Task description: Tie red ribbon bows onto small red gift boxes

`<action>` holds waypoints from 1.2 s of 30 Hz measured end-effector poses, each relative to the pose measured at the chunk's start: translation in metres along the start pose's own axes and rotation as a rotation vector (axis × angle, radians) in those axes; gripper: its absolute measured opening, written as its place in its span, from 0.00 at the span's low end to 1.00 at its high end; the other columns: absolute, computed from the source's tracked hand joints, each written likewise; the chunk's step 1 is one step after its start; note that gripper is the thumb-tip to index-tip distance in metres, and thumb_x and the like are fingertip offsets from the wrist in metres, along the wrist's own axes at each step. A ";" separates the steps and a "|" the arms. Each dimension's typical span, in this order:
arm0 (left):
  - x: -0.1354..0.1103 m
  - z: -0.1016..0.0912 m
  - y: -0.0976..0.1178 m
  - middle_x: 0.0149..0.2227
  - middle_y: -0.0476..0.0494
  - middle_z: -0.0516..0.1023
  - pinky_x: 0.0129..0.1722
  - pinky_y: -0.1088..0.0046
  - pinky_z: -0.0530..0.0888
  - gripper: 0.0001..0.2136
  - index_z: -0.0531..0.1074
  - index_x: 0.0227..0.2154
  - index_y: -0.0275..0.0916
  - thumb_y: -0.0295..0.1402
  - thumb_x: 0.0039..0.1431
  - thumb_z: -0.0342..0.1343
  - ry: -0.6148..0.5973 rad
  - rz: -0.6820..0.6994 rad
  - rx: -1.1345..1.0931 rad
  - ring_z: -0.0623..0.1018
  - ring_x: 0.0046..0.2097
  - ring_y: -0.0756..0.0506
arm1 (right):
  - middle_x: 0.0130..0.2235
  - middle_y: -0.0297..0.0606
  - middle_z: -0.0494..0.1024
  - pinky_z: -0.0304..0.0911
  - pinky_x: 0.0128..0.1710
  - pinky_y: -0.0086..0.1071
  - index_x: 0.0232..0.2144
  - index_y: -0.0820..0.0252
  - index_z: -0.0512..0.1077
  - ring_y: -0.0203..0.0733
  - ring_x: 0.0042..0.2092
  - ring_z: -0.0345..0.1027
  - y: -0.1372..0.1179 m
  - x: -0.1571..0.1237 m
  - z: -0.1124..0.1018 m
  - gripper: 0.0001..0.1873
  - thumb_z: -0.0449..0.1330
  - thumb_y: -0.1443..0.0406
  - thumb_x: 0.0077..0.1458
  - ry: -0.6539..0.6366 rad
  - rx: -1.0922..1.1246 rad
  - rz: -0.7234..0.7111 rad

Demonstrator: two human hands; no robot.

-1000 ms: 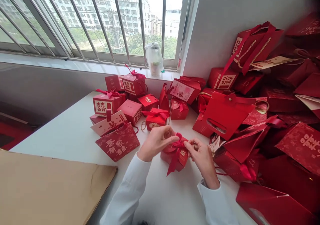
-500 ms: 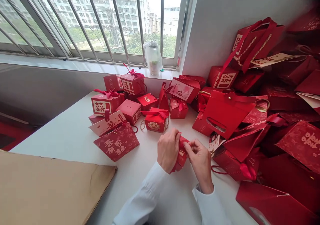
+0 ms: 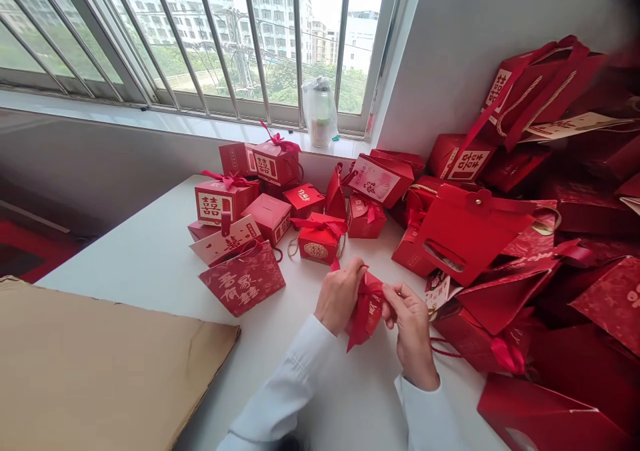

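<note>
A small red gift box (image 3: 369, 312) with gold lettering stands on the white table between my hands. Across its top runs a red ribbon (image 3: 374, 290), one tail hanging down the near side. My left hand (image 3: 341, 297) is closed on the ribbon at the box's left side, its fingers curled over and partly hidden. On the right, my right hand (image 3: 411, 327) pinches the ribbon between thumb and fingertips. Just behind them sits another red box (image 3: 317, 245) with a round gold emblem and a ribbon bow.
Several red gift boxes and a dark red bag (image 3: 243, 279) stand at the left on the table (image 3: 125, 237). A tall heap of red bags (image 3: 473, 234) crowds the right side. Brown cardboard (image 3: 110, 364) covers the near left. A bagged bottle (image 3: 320, 114) stands on the windowsill.
The ribbon now shows across the box with a loose tail on the near side, and more lettering is visible. Both hands stay at the box; the whole view has shifted slightly.
</note>
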State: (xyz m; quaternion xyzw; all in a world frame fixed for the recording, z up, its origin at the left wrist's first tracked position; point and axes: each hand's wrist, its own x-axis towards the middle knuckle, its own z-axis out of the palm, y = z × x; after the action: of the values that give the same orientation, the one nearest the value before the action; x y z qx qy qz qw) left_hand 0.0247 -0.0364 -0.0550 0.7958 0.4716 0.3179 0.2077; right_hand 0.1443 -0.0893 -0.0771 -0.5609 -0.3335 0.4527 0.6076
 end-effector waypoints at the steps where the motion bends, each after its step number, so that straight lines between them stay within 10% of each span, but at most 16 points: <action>1: 0.000 0.001 0.000 0.21 0.53 0.63 0.25 0.75 0.59 0.12 0.61 0.31 0.41 0.34 0.67 0.35 0.005 0.001 0.004 0.65 0.22 0.50 | 0.14 0.25 0.61 0.45 0.16 0.24 0.19 0.58 0.62 0.29 0.16 0.49 -0.001 0.000 0.000 0.19 0.63 0.52 0.47 -0.009 0.027 0.021; 19: 0.006 -0.019 -0.005 0.21 0.56 0.65 0.25 0.78 0.59 0.08 0.65 0.26 0.38 0.36 0.56 0.54 -0.205 0.076 -0.222 0.61 0.24 0.53 | 0.14 0.25 0.61 0.44 0.16 0.24 0.22 0.60 0.67 0.28 0.17 0.47 -0.006 0.001 -0.001 0.21 0.65 0.49 0.43 -0.056 0.038 0.051; 29: 0.007 -0.029 -0.014 0.25 0.56 0.61 0.28 0.79 0.62 0.13 0.61 0.43 0.39 0.32 0.56 0.53 -0.307 0.060 -0.439 0.64 0.27 0.52 | 0.16 0.27 0.65 0.48 0.17 0.22 0.23 0.60 0.63 0.28 0.18 0.52 -0.008 0.004 -0.009 0.23 0.61 0.47 0.49 -0.111 -0.080 0.084; 36: 0.002 -0.024 -0.019 0.26 0.57 0.61 0.29 0.79 0.63 0.14 0.58 0.43 0.41 0.32 0.56 0.55 -0.272 0.054 -0.578 0.63 0.27 0.53 | 0.23 0.27 0.68 0.54 0.21 0.24 0.43 0.57 0.64 0.33 0.23 0.58 -0.017 0.011 -0.031 0.24 0.61 0.50 0.50 -0.225 -0.304 -0.044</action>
State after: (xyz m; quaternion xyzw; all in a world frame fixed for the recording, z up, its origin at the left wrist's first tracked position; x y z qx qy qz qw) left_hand -0.0032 -0.0248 -0.0497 0.7514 0.3083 0.3350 0.4777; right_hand 0.1802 -0.0902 -0.0658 -0.5846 -0.4760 0.4435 0.4847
